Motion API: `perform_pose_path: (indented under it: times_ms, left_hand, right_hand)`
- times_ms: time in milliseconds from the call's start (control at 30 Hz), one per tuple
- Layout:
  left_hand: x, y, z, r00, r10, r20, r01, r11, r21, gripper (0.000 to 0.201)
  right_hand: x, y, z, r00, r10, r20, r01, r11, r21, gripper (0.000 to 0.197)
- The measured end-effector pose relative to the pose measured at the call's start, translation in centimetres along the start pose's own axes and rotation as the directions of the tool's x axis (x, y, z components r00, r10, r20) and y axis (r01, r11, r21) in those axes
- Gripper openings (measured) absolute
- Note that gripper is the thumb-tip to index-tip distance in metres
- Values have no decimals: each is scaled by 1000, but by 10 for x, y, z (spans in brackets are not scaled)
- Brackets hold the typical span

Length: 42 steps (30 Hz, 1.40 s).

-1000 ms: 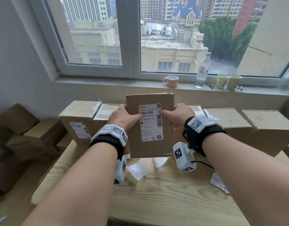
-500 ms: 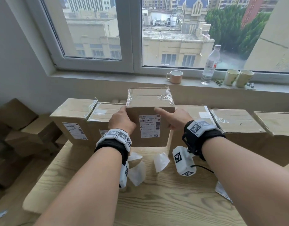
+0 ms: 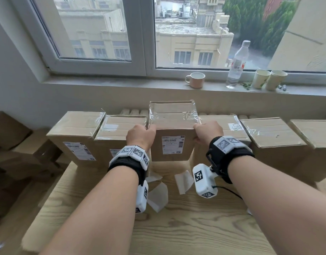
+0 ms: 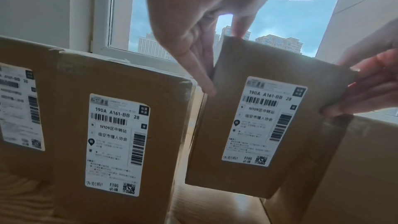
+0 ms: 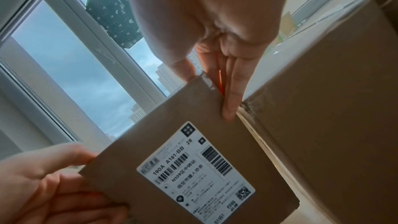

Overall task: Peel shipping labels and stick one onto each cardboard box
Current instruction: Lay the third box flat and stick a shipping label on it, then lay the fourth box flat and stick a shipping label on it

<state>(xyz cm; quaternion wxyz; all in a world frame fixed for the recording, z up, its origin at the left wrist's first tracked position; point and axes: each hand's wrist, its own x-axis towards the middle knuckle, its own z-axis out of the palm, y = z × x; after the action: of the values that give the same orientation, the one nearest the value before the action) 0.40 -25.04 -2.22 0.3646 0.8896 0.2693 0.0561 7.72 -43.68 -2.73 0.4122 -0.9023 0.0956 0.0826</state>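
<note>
A person's left hand [image 3: 140, 136] and right hand [image 3: 208, 132] grip the opposite upper edges of a labelled cardboard box [image 3: 172, 142], fingers curled around its sides, holding it clear of the tabletop [image 3: 177, 227] at the far edge, in a gap in the row of boxes. Its shipping label [image 3: 173, 145] faces the person. A labelled neighbouring box [image 3: 76, 137] stands at the left; unlabelled boxes [image 3: 274, 142] stand at the right. Peeled backing papers [image 3: 158, 196] lie on the wood beneath the wrists.
</note>
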Motion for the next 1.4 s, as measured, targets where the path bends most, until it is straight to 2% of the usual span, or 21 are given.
perform_pose_path:
  times_ms: [100,233,433,633,733,800,933,1100,1267,1400]
  left_hand:
    - [4,-3,3,999,-1,-32,3,997,76,30]
    - [6,-7,2,997,21,-73,-11,990,142,28]
    - [9,-11,5,994,57,-88,-38,977,209,28]
    - [12,-14,8,994,63,-95,-42,976,213,17]
    - [8,-11,10,993,59,-101,-36,976,213,22]
    - [4,-5,12,989,88,-119,-61,976,208,26]
    - [-5,23,23,975,185,-125,-166,975,145,17]
    - [-28,73,54,966,258,-35,-254,963,86,18]
    - [-45,113,98,958,282,51,-286,946,150,17]
    - [-55,118,129,965,248,83,-261,926,271,24]
  right_hand:
    - [4,3,6,1000,-22,-20,19,991,-129,32]
    - [7,5,16,999,-46,-16,40,969,-245,31]
    - [8,7,23,998,-62,-18,54,950,-309,33]
    - [4,10,25,996,-90,1,85,935,-344,35]
    - [-2,12,21,993,-117,1,111,942,-317,29]
    - [-6,14,13,991,-133,-11,124,947,-296,24]
    - [-12,23,-17,987,-135,-83,110,961,-254,24]
    - [-12,46,-66,986,-110,-126,81,973,-216,20]
    - [-4,77,-110,987,-81,-136,57,984,-170,15]
    - [3,101,-127,990,-68,-125,45,983,-178,18]
